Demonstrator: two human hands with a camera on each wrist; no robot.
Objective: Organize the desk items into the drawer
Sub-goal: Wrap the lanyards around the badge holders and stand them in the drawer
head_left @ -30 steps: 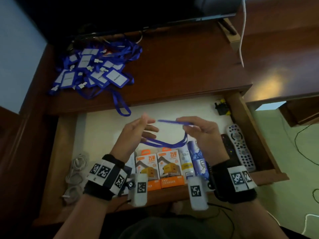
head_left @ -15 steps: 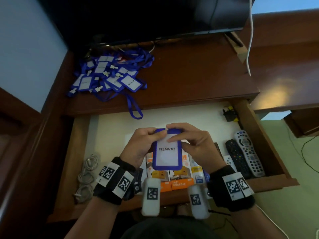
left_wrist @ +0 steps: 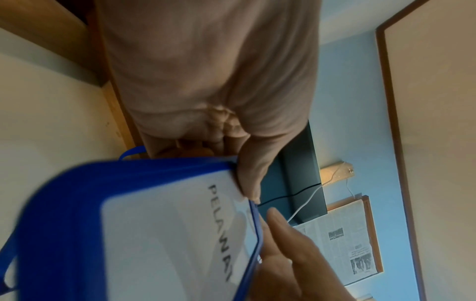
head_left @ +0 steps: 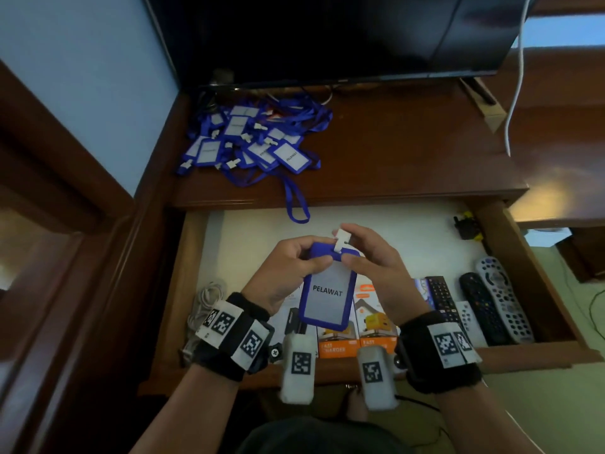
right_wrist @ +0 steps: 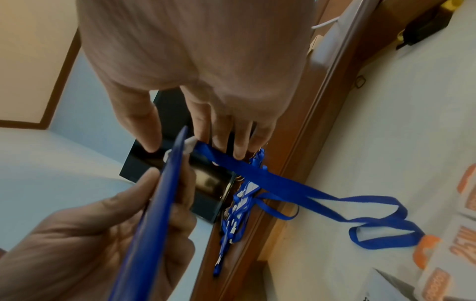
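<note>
A blue badge holder (head_left: 329,296) labelled PELAWAT is held upright over the open drawer (head_left: 255,237). My left hand (head_left: 311,258) grips its upper left corner, thumb on the front face. My right hand (head_left: 350,245) pinches the white clip (head_left: 342,239) at its top. In the left wrist view the badge holder (left_wrist: 154,234) fills the lower left, with my thumb (left_wrist: 249,179) on its edge. The right wrist view shows the holder (right_wrist: 154,203) edge-on, and its blue lanyard strap (right_wrist: 296,189) trails down onto the drawer floor. A pile of similar badges (head_left: 252,142) lies on the desk's back left.
Along the drawer front stand orange charger boxes (head_left: 376,329), with several remotes (head_left: 501,296) at the right and white cables (head_left: 206,299) at the left. A black plug (head_left: 465,224) sits in the back right corner. A dark screen (head_left: 327,37) stands behind the desk.
A second ago my hands stretched the lanyard strap between them. They then took the badge holder upright, and my right hand has now lifted the white clip above its top.
</note>
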